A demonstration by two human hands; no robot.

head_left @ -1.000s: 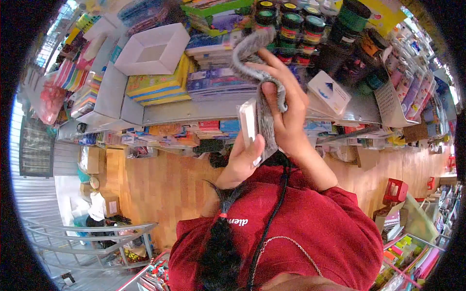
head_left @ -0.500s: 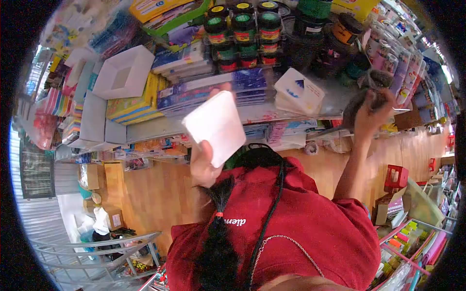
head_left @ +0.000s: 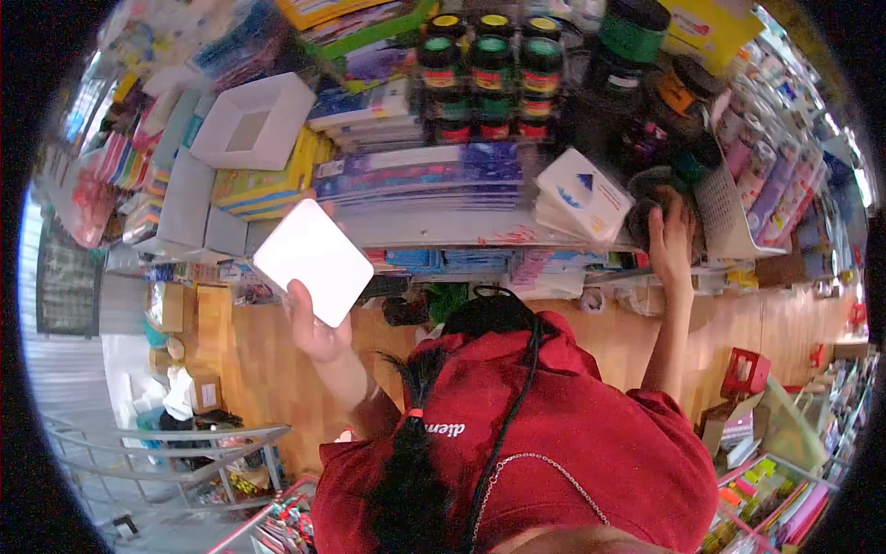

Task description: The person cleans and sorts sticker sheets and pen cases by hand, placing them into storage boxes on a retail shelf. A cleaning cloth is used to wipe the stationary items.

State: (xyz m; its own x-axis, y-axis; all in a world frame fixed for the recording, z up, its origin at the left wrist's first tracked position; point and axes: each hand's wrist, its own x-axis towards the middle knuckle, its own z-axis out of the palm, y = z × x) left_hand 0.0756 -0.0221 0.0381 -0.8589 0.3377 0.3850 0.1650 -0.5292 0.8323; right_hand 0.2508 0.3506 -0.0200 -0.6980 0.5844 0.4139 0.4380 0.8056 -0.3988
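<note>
My left hand (head_left: 318,323) grips a flat white rounded-corner rectangular piece (head_left: 316,262), thumb on its front face and fingers behind it. The piece is tilted, held in front of the shelf edge. At the right, my right hand (head_left: 672,245) is closed around a dark, round container (head_left: 646,214) at the shelf edge; its fingertips are partly lost in the dark. Just left of that hand lies a stack of white rounded cards (head_left: 583,196), the top one bearing a blue print.
Several black jars with green and yellow lids (head_left: 492,65) stand at the back. Beside them are stacked blue-purple packs (head_left: 415,175), an open white box (head_left: 251,125) and a white perforated basket (head_left: 724,203). Wooden floor (head_left: 277,351) and a metal railing (head_left: 175,462) lie below.
My left hand has moved left with the white piece, which now faces the camera more squarely. My right hand has come left and lower with the dark container, toward the shelf edge.
</note>
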